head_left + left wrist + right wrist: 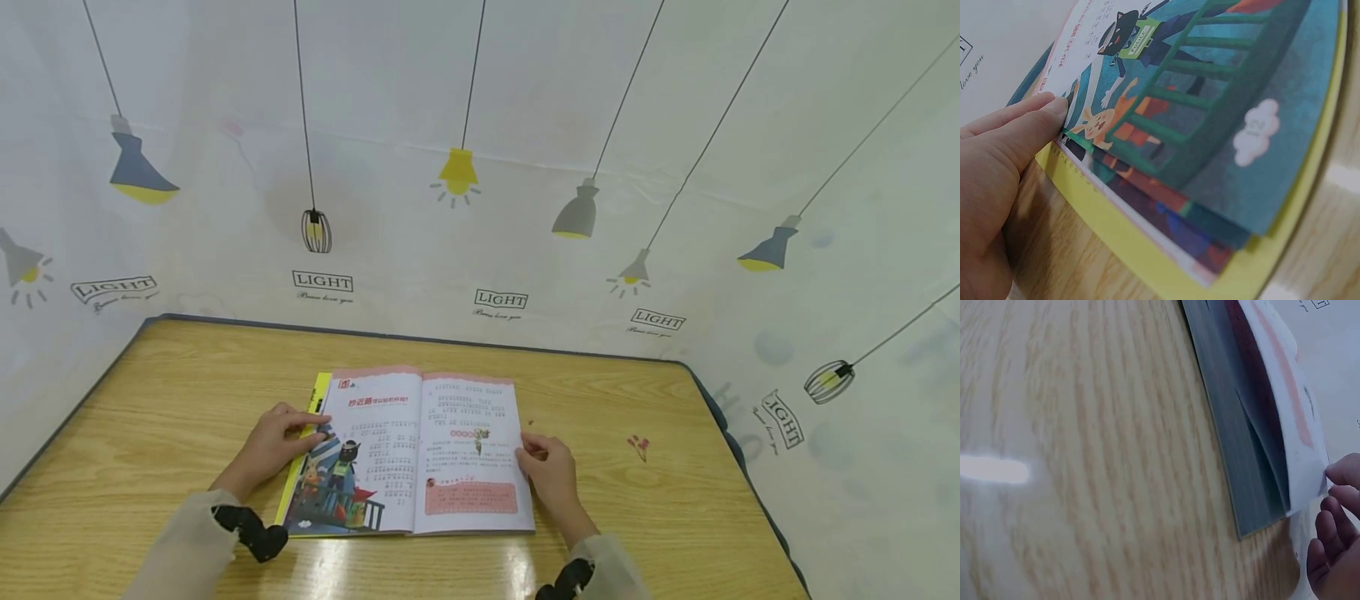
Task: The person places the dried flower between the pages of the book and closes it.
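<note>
A picture book lies spread on the wooden table, with a cartoon cat in a police vest on its left page. At that page's outer edge, my left hand rests thumb and index finger, fairly straight, on the paper; up close its thumb presses near the margin, above fanned lower pages and a yellow cover. My right hand pinches the outer edge of the right page between thumb and finger, its other fingers curled. A small flower-like piece shows on the right page.
Right of the book, a small red dried flower lies on the table, with a tiny reddish bit near the book's edge. A pale sheet printed with lamps rises behind and along both sides, beyond the dark table rim.
</note>
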Motion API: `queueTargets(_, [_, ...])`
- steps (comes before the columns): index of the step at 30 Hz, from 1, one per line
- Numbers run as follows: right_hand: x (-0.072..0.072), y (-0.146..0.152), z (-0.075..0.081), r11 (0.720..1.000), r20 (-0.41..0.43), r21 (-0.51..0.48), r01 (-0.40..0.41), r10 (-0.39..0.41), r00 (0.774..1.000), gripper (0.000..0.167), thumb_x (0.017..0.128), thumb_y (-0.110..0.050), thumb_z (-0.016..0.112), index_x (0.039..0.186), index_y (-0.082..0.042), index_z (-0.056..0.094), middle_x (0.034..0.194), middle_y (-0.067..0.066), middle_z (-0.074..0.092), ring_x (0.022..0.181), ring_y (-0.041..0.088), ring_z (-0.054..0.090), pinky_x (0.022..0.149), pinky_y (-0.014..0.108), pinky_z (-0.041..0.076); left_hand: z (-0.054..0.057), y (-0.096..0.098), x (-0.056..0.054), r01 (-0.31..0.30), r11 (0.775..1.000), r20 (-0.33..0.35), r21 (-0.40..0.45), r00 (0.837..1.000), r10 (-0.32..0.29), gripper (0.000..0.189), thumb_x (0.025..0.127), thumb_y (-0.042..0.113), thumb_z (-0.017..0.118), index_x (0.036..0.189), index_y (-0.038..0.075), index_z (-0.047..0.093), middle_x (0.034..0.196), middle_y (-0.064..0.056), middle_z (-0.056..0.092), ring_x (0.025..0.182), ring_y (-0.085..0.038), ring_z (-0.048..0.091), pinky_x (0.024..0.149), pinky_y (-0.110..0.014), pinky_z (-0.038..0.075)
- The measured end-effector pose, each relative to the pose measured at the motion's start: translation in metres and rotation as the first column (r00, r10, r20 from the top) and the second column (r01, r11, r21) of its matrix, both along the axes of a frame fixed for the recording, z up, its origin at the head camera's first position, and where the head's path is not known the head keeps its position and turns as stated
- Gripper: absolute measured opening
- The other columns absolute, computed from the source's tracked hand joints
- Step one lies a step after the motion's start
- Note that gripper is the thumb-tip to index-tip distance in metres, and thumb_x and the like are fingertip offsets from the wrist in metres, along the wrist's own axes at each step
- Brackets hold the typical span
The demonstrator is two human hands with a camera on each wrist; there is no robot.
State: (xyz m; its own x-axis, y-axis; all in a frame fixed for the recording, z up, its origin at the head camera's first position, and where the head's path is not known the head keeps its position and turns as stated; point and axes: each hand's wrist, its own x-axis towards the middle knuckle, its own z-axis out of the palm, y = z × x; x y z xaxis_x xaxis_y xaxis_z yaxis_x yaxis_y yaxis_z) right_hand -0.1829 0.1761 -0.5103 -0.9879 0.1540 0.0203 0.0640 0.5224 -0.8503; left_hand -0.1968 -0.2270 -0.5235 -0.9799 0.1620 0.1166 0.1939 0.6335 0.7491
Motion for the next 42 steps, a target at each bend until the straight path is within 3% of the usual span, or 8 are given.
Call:
queueTargets(5, [0.000,0.000,0.003,0.997,0.006,-0.072,-0.016,0.016,1.000,0.032,0.079,-0.007,0.070,0.109,0.003,0.065,0.085,0.009,0.060,0.076,0.018,0.055,0.065,0.026,0.046,0.000,0.000,0.000,-0.003,1.000,0.004,-0.004,1.000,0.003,0.031,0.083,0.024,0.068,0.110,0.008,0.069,0.081,-0.005,0.043,0.075,-0.019,0.034,0.063,-0.031,0.026])
queueTargets(10, [0.000,0.001,0.007,0.987,0.010,-0.155,-0.044,0.046,0.999,0.038,0.080,-0.013,0.072,0.113,0.003,0.062,0.079,0.008,0.055,0.068,0.014,0.050,0.058,0.022,0.043,0.001,-0.001,0.000,-0.001,1.000,0.006,0.008,1.000,0.001,0.031,0.083,0.024,0.068,0.110,0.008,0.069,0.081,-0.006,0.042,0.075,-0.019,0.033,0.063,-0.031,0.025])
queueTargets(19, [-0.001,0.002,0.009,0.975,0.009,-0.219,-0.026,0.029,1.000,0.040,0.076,-0.003,0.073,0.112,0.006,0.061,0.070,0.007,0.057,0.063,0.013,0.052,0.054,0.021,0.043,-0.001,-0.001,-0.001,0.002,1.000,0.008,-0.001,1.000,-0.002,0.030,0.083,0.020,0.069,0.110,0.007,0.068,0.082,-0.006,0.043,0.075,-0.020,0.034,0.063,-0.032,0.026])
queueTargets(34, [-0.001,-0.001,0.014,0.994,-0.011,-0.104,0.013,-0.014,1.000,0.034,0.074,0.001,0.073,0.106,0.006,0.063,0.064,0.007,0.060,0.056,0.012,0.053,0.049,0.022,0.043,-0.001,0.000,0.000,-0.012,1.000,0.028,-0.008,1.000,0.013,0.030,0.083,0.019,0.069,0.110,0.007,0.068,0.083,-0.006,0.043,0.077,-0.020,0.034,0.064,-0.033,0.026])
queueTargets(42, [0.001,-0.003,0.016,0.991,-0.029,-0.123,0.047,-0.051,0.998,0.024,0.072,0.002,0.074,0.094,0.007,0.066,0.073,0.008,0.058,0.068,0.016,0.053,0.058,0.021,0.044,-0.001,0.000,0.001,-0.014,1.000,0.022,-0.005,1.000,0.014,0.030,0.082,0.019,0.069,0.110,0.007,0.068,0.083,-0.006,0.044,0.078,-0.020,0.035,0.065,-0.034,0.026])
